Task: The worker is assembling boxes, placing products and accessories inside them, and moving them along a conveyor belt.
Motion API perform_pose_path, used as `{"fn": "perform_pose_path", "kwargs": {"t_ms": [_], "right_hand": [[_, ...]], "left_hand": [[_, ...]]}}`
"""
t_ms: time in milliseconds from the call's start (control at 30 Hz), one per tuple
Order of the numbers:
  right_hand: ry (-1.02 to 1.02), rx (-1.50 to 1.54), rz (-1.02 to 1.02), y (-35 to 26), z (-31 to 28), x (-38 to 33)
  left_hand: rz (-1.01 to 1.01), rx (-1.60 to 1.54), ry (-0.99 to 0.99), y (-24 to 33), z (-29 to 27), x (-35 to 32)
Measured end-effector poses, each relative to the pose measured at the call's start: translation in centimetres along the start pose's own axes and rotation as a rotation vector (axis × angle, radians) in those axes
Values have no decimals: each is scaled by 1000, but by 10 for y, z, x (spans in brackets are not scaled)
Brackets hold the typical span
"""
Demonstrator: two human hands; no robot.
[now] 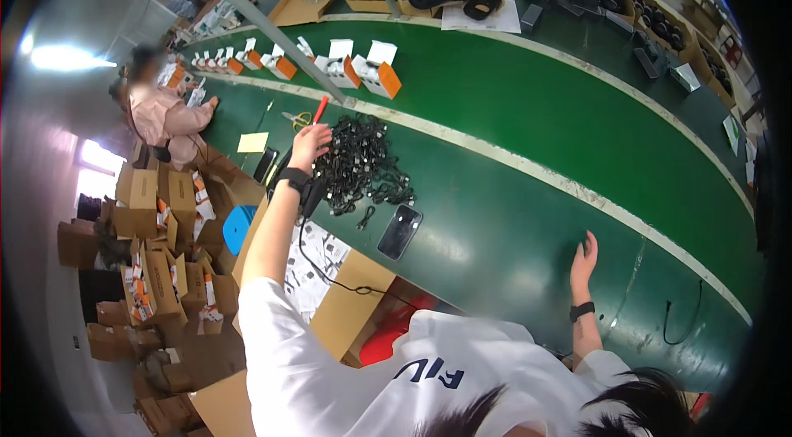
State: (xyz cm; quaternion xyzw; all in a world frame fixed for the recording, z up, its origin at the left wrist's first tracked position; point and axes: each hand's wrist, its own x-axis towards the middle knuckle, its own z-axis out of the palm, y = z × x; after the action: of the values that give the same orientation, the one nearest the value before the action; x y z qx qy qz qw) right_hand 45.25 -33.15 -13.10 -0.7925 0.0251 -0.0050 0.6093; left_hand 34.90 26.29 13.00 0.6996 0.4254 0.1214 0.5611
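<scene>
My left hand [311,146] reaches out over the left side of a tangled heap of black cables [363,158], its fingers apart. Just beyond its fingertips is a slim red stick-like tool [321,109]; its lower end meets the hand's outline, and contact cannot be made out. Yellow-handled scissors [299,120] lie close by. A black device [312,199] with a cord is partly hidden by my left forearm. Far to the right, my right hand [584,259] hovers by the green table [495,247], fingers loosely extended and holding nothing. A dark phone [400,231] lies below the heap.
Orange-and-white boxes [375,70] stand open along the green belt [511,94] behind a pale rail. A co-worker [169,119] is at the far left. An open carton of printed papers [318,259] sits below my left arm. A thin black cable [683,330] lies at right.
</scene>
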Motion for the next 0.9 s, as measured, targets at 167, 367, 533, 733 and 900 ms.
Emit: {"fn": "perform_pose_path", "kwargs": {"t_ms": [167,367,533,733,900], "right_hand": [[-280,64,-10,-122,93,44],[-653,5,34,-200,193,50],[-767,-55,-17,-225,316,63],[-574,43,54,-215,439,97],[-478,186,81,-231,503,120]], "left_hand": [[222,223,105,-19,29,109],[332,242,131,-36,82,225],[402,48,211,-75,91,302],[368,-147,67,-95,135,304],[429,93,278,-79,134,281]]}}
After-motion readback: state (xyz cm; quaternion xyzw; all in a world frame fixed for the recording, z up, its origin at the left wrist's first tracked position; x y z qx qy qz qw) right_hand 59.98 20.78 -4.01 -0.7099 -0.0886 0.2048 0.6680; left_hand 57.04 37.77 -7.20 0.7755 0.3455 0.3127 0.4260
